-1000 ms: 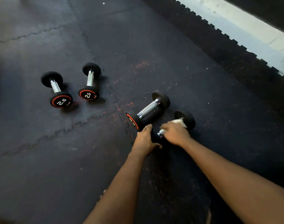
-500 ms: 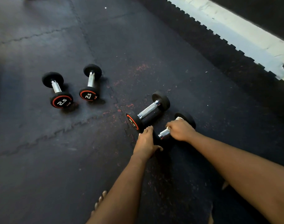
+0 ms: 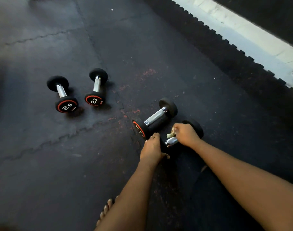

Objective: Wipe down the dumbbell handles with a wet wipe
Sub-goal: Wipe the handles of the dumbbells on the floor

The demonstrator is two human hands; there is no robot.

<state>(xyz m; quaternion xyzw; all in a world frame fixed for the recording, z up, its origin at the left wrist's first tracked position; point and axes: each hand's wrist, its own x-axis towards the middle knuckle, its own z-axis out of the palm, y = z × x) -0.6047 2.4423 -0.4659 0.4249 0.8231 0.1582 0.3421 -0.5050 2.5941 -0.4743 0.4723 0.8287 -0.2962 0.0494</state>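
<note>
Floor: black rubber mat [image 3: 159,47].
Left hand [image 3: 151,150]: my fingers closed over nearest dumbbell's [image 3: 194,126] near head.
Right hand [image 3: 186,135]: wet wipe [image 3: 170,135] clenched on its handle [image 3: 171,141].

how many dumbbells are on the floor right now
4. Two marked 2.5 lie side by side at left: one further left, one beside it. A third lies mid-floor. The fourth is under both hands, partly hidden. None seem hidden elsewhere.

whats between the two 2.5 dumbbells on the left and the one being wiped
In the head view, another dumbbell lies on the dark floor mat between the 2.5 pair and the dumbbell being wiped; otherwise only bare mat.
</note>
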